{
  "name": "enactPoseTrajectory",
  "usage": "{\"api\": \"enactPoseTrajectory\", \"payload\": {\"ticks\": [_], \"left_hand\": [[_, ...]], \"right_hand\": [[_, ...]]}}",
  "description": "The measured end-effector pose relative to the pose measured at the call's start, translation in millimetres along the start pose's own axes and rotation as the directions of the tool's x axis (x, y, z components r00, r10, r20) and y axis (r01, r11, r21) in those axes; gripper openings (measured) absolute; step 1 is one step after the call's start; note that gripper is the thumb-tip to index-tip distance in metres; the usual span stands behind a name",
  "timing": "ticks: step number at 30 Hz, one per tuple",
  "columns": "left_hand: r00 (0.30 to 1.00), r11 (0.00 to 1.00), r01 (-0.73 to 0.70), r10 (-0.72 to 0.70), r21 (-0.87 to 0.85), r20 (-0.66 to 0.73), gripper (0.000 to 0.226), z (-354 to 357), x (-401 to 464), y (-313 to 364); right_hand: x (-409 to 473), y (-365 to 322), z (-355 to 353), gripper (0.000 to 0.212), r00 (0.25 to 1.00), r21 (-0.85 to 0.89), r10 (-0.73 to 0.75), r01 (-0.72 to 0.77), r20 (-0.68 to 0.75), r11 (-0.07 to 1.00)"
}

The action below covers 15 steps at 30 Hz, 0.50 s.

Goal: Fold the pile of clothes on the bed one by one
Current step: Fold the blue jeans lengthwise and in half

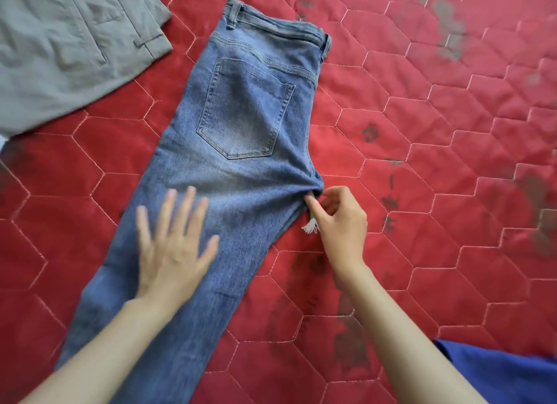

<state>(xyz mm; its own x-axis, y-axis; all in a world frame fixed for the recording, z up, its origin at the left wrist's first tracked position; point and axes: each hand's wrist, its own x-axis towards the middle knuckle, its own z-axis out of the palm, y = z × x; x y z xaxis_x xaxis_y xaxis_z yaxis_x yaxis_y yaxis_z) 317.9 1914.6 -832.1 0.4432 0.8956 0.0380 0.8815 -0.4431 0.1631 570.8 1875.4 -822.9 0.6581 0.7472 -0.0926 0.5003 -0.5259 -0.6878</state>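
Blue jeans [241, 126]: lay folded lengthwise on the red quilted bedspread [422, 192], back pocket up (waistband farthest away). Left hand [173, 247]: flat on the leg, fingers spread. Right hand [337, 222]: fingertips pinching the crotch seam. Grey trousers [60, 47]: upper left, apart from the jeans.

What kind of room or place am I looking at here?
Most likely a bedroom at home, seen from over a bed. The red quilted bedspread with hexagon stitching fills the view, and blue denim jeans and a grey folded garment lie flat on it.
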Motion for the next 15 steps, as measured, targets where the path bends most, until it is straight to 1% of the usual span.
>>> {"api": "enactPoseTrajectory", "payload": {"ticks": [2, 3, 5, 7, 11, 13, 15], "left_hand": [[0.993, 0.993, -0.11, 0.108, -0.044, -0.044, 0.053, -4, 3, 32], [0.99, 0.989, -0.135, 0.133, -0.059, -0.044, 0.049, -4, 4, 48], [0.991, 0.99, -0.127, 0.128, -0.064, 0.025, 0.048, -4, 5, 73], [0.99, 0.993, -0.101, 0.105, -0.054, 0.091, 0.046, -3, 2, 83], [0.998, 0.997, -0.01, 0.016, -0.078, 0.068, 0.029, -7, -8, 77], [0.996, 0.987, 0.038, -0.025, -0.156, 0.087, 0.026, -18, -11, 73], [0.983, 0.933, 0.169, -0.134, -0.318, 0.127, 0.025, -33, -11, 70]], "right_hand": [[-9, -1, 1, 0.022, 0.999, -0.08, 0.05, -0.05, -0.003, 0.996], [-12, -1, 1, 0.02, 0.997, -0.113, 0.08, -0.08, -0.005, 0.99], [-15, -2, 0, 0.014, 0.991, -0.167, 0.131, -0.129, 0.001, 0.977], [-18, -4, -1, 0.009, 0.986, -0.19, 0.165, -0.159, 0.02, 0.969], [-21, -5, -2, 0.008, 0.985, -0.222, 0.174, -0.164, 0.022, 0.961], [-24, -9, -5, 0.008, 0.982, -0.193, 0.189, -0.182, 0.015, 0.964], [-27, -15, -8, 0.008, 0.971, -0.07, 0.239, -0.239, -0.007, 0.969]]}}
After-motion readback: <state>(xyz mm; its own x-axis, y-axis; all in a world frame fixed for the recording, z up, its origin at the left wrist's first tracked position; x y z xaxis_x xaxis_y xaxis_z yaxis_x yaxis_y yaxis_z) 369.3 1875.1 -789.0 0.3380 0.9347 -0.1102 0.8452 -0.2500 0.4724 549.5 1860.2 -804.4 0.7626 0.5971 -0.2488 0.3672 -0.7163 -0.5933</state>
